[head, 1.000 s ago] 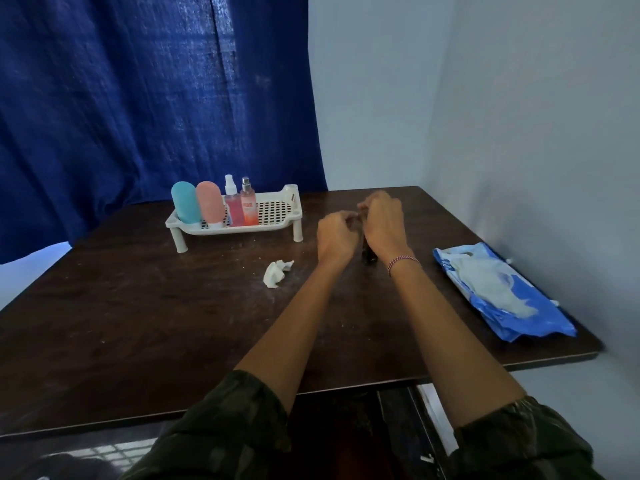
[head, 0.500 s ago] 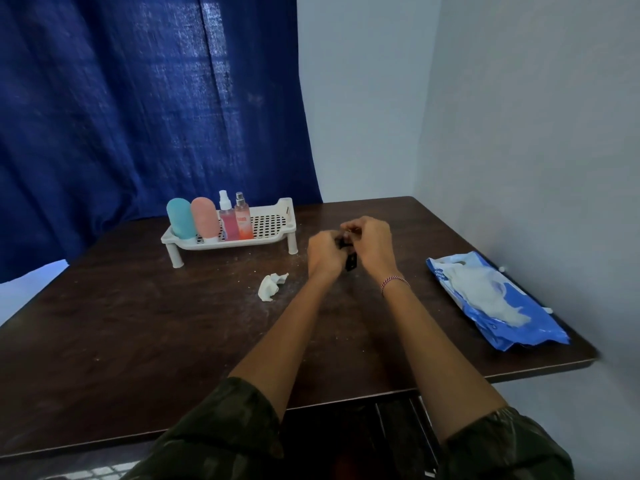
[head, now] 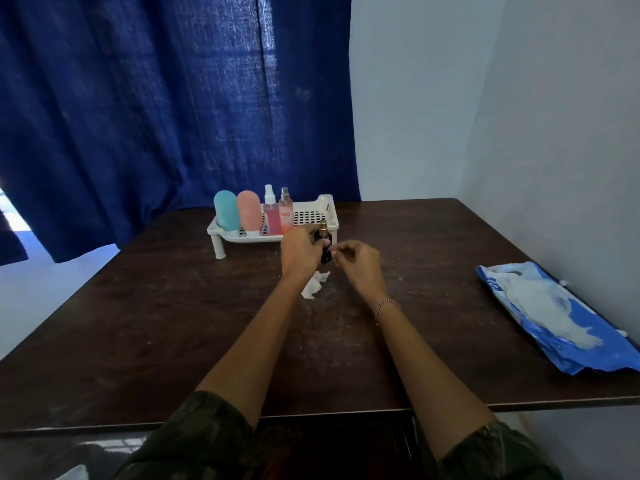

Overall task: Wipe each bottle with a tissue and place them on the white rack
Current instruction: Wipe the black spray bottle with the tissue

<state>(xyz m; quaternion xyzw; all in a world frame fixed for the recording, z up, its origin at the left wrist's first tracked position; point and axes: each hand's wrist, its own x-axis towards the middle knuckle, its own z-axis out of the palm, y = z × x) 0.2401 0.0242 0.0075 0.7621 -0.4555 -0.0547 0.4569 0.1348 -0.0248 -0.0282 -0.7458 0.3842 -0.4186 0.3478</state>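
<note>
The left grip (head: 298, 252) curls round the dark bottle (head: 325, 234), held upright just in front of the white rack (head: 327, 204), at its right end. The right grip (head: 356, 261) curls beside the bottle; whether it pinches anything cannot be told.

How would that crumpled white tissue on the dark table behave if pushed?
The crumpled white tissue is probably light and floppy, given its loose wadded folds. Being irregular, it would likely skid or tumble, not roll.

Single head view, looking forward and down, table (head: 145, 334) seemingly near
</note>
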